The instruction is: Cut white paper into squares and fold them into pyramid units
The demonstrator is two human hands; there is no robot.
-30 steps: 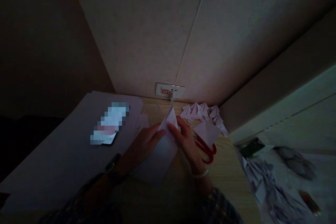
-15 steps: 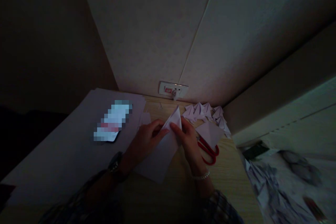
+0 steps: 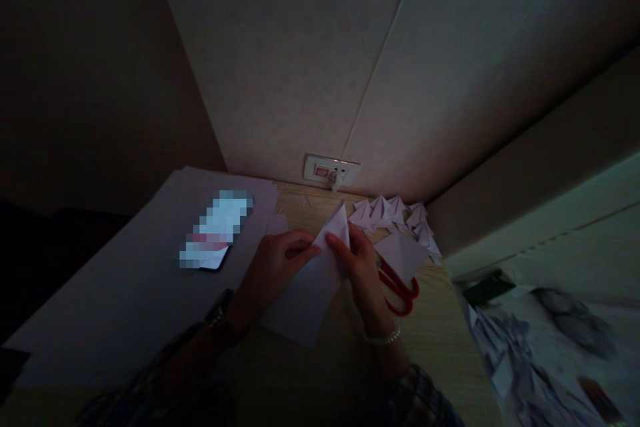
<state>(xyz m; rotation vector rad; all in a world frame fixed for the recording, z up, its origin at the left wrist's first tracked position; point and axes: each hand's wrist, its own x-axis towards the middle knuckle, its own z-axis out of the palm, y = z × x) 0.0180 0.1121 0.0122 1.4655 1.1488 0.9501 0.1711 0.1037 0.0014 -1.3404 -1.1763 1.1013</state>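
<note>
Paper sheet: far end folded to a point, near part seemingly unfolded; folding looks partway.
Left hand: thumb and fingers pinching its left edge.
Right hand: thumb pressed on the folded part, fingers behind.
Grip: sheet between both hands, near part extending below them (contact with the table unclear).
Folded pieces: a row by the wall, apparently done, beyond the right hand.

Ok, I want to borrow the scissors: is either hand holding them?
No, the scissors lie on the table, while the left hand and the right hand hold the folded paper.
</note>
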